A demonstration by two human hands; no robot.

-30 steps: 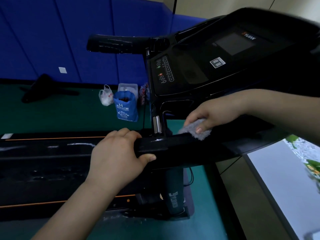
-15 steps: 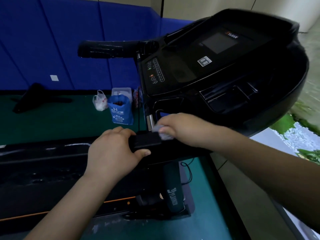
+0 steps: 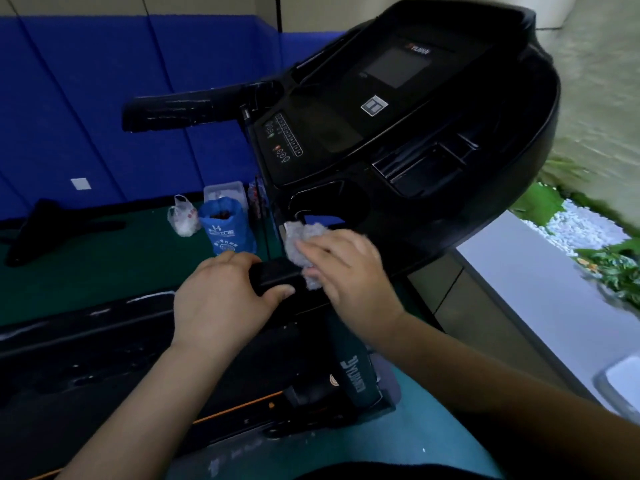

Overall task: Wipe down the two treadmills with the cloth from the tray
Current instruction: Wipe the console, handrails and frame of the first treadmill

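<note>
A black treadmill fills the view, its console tilted up at the centre right and its belt deck running off to the left. My left hand grips the end of the near black handrail, thumb under it. Just to its right, my right hand presses a crumpled grey cloth onto the handrail where it meets the console. The far handrail sticks out to the left.
A blue bag, a white plastic bag and a clear box stand on the green floor by the blue wall padding. A dark object lies at far left. A white ledge runs along the right.
My right hand has slid the cloth leftward along the handrail, from near the console side to right beside my left hand. My left hand has kept its grip.
</note>
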